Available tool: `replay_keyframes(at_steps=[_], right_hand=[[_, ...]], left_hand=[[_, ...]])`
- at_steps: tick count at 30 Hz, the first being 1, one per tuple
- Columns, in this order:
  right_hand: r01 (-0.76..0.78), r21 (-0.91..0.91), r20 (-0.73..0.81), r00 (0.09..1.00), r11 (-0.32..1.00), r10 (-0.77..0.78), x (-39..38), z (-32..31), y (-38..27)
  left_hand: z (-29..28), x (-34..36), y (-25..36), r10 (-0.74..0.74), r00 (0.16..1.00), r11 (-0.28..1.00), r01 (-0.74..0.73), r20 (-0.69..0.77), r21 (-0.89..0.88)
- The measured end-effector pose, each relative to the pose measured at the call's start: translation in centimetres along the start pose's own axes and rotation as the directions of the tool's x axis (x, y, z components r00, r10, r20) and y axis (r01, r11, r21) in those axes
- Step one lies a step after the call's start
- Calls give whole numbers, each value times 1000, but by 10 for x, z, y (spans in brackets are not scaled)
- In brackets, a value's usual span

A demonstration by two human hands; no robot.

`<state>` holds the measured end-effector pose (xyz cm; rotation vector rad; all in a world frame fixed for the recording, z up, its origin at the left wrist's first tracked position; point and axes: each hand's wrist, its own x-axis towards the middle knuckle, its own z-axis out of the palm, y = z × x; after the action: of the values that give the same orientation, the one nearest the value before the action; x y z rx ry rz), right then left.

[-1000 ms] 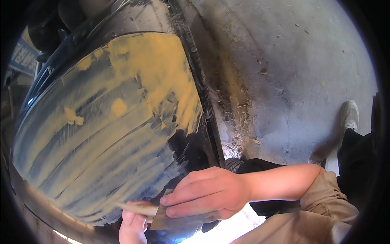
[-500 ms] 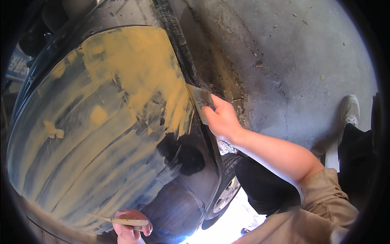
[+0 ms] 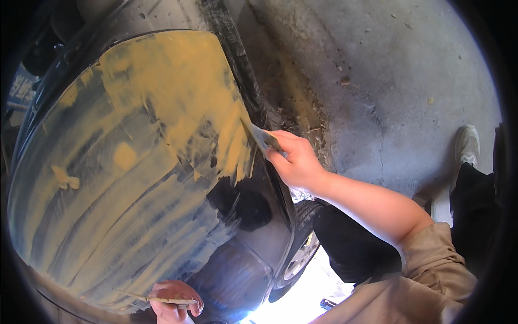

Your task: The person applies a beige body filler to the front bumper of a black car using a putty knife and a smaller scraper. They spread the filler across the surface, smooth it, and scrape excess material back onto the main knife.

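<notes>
A dark car door [image 3: 248, 245] fills the left side, smeared with yellow body filler [image 3: 178, 81] that is thick at the top and streaky lower down. My right hand [image 3: 294, 159] is closed on a thin flat putty spreader [image 3: 261, 139], its blade edge at the filler's right border beside the door's edge. At the bottom, my left hand [image 3: 175, 299] grips a slim, pale, yellow-stained putty knife [image 3: 162, 299] by its handle, with the thin end pointing left, in front of the door's lower part. Bare dark patches show below the thick filler.
A car wheel [image 3: 302, 259] stands right of the door's lower edge. Cracked, stained concrete floor [image 3: 399, 124] spreads to the right, with a shoe [image 3: 467, 144] and black trouser legs there. Bright light comes in at the bottom middle.
The spreader in my right hand has tilted, its blade now showing narrower and closer to edge-on. My right hand has shifted slightly down and right; my left hand has barely moved.
</notes>
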<state>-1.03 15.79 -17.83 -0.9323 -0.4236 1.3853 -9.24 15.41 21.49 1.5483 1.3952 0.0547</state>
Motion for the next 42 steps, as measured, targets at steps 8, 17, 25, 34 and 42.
replay_keyframes(at_steps=[8, 17, 25, 34, 42], right_hand=[[-151, 56, -35, 988, 987, 153, 5, 10, 9], [257, -201, -13, 964, 945, -265, -25, 22, -36], [448, -36, 118, 890, 893, -441, -41, 11, -68], [716, -242, 167, 695, 654, -699, -24, -10, -170], [768, -389, 342, 633, 509, -694, -24, -2, -186]], left_hand=[[-4, -5, -3, 5, 1000, 1000, -5, -20, -1], [-4, -5, -2, -28, 999, 1000, 28, -19, -3], [15, -4, 8, -201, 979, 978, 200, -22, -57], [11, 16, 6, -62, 996, 995, 56, 61, 88], [11, 18, 3, -96, 991, 947, 61, 96, 316]])
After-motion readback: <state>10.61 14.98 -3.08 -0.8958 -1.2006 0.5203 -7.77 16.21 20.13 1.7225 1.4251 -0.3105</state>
